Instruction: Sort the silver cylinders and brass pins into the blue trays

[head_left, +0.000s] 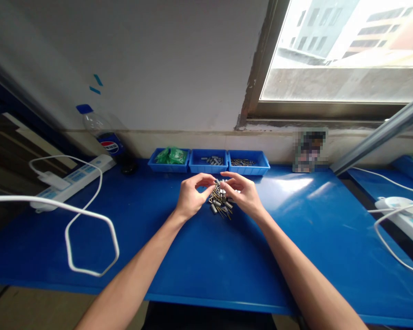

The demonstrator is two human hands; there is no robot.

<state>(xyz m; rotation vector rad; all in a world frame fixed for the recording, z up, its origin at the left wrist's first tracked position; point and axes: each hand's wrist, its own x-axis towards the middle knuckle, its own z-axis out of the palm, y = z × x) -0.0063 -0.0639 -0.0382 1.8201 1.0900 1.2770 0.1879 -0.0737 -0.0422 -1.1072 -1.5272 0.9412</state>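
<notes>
A heap of small loose metal parts (220, 204), grey cylinder-like pieces mixed with thin brass-coloured pins, lies on the blue table between my hands. My left hand (191, 195) is at the heap's left side, thumb and fingertips closed together in a pinch. From the right, my right hand (243, 191) reaches over the heap's edge with thumb and fingers curled into a pinch. The fingertips of both hands almost meet above the far side of the heap. Whatever sits between them is too small to make out.
Three blue bins stand along the wall: one with a green plastic bag (172, 156), one with grey cylinders (214, 160), one with thin pins (242, 162). A cola bottle (112, 143), power strip (79, 178) and white cable (115, 243) occupy the left. A pixelated object (309, 151) leans at right.
</notes>
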